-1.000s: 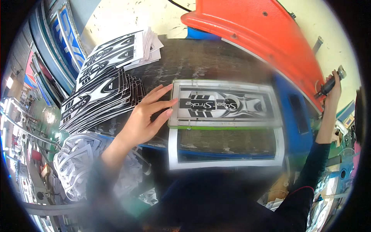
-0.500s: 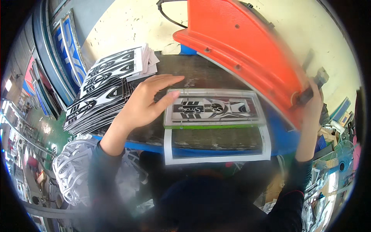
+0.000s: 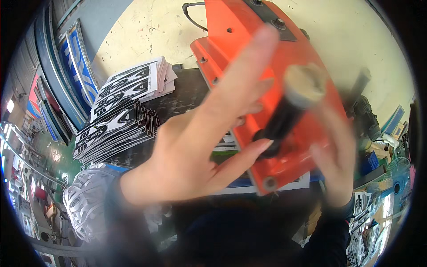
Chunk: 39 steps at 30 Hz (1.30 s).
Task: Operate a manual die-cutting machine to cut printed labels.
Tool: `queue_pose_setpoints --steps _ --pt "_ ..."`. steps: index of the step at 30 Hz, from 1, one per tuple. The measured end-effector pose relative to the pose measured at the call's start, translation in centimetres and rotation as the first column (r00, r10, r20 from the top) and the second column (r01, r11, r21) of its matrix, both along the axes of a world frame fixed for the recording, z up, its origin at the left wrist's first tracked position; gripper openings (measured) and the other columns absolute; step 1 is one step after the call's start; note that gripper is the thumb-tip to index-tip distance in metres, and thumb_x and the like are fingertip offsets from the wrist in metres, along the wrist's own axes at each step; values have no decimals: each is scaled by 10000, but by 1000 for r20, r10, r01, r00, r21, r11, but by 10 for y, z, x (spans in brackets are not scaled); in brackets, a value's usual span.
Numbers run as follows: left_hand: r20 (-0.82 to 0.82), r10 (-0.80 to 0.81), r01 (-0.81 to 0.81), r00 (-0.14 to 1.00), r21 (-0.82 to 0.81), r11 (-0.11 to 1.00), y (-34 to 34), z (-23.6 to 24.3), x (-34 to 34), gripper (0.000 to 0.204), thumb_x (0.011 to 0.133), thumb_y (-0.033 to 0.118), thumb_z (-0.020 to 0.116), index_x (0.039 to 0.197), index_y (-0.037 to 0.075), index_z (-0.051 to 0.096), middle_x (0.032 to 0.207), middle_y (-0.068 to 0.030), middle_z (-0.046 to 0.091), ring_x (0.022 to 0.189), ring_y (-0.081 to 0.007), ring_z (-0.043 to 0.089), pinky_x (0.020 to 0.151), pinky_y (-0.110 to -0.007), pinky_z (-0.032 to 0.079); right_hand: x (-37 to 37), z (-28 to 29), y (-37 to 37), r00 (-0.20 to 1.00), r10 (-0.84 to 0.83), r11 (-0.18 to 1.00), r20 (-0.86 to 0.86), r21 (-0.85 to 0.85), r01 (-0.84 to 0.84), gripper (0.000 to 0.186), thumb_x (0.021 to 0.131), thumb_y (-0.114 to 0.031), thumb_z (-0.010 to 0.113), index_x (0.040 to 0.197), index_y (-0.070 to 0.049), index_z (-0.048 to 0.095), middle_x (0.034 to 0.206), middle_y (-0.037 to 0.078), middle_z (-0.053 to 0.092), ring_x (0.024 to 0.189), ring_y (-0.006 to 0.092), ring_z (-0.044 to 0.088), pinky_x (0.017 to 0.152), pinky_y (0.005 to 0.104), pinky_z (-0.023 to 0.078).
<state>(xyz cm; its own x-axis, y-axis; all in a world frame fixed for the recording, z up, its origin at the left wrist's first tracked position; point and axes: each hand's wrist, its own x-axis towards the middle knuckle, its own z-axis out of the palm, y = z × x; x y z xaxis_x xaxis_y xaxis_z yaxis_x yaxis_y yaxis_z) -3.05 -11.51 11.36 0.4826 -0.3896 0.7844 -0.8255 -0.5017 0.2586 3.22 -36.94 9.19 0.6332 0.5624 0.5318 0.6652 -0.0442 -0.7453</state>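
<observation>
The red swing arm of a press lies over the middle of the table. A black handle with a pale round end rises from it. My left hand is beside the handle, fingers stretched out and thumb tip against or just in front of its lower part; it grips nothing. To the right of the handle, my right hand is blurred over the arm's side, thumb and fingers apart and empty. Under the arm, only bits show of the green-edged cutting die and the white sheet.
Stacks of black-and-white printed sheets cover the left of the dark table. Below them hangs a bag of white paper scraps. A fan stands at the right, and framed panels lean at the far left.
The red arm has swung left and toward me, over the die. My left hand has moved right and up to the handle. My right hand has come off the handle and moved left.
</observation>
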Motion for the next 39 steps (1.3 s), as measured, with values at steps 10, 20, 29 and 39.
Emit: queue_pose_setpoints --steps 10,20,29,39 --pt "142 547 -513 825 -218 830 24 2 -33 493 795 -63 661 1246 -57 463 1223 -210 563 982 -235 665 720 -237 565 84 8 -18 115 -770 463 627 426 777 551 856 -130 640 1356 -79 414 1350 163 474 1222 311 506 983 416 441" --pt "208 767 -624 607 -473 622 54 -5 -21 268 817 -34 680 1042 -33 534 907 -115 652 778 -130 663 622 -188 505 83 0 8 492 -714 698 498 564 441 412 804 74 643 1181 29 484 1143 127 592 917 181 648 779 255 537" --pt "293 749 -599 595 -460 656 62 -23 -12 269 833 43 703 1055 -18 564 1000 -136 652 816 -137 668 658 -187 520 83 -14 8 492 -732 679 472 572 461 420 780 101 647 1161 29 486 1124 146 586 915 168 635 780 247 535" --pt "311 594 -386 742 -526 758 75 -42 -3 648 880 285 653 1349 -14 320 1144 -223 588 902 -224 656 728 -267 542 87 -9 6 490 -707 704 510 576 415 486 790 84 631 1236 34 442 1213 174 537 1090 182 555 894 278 485"
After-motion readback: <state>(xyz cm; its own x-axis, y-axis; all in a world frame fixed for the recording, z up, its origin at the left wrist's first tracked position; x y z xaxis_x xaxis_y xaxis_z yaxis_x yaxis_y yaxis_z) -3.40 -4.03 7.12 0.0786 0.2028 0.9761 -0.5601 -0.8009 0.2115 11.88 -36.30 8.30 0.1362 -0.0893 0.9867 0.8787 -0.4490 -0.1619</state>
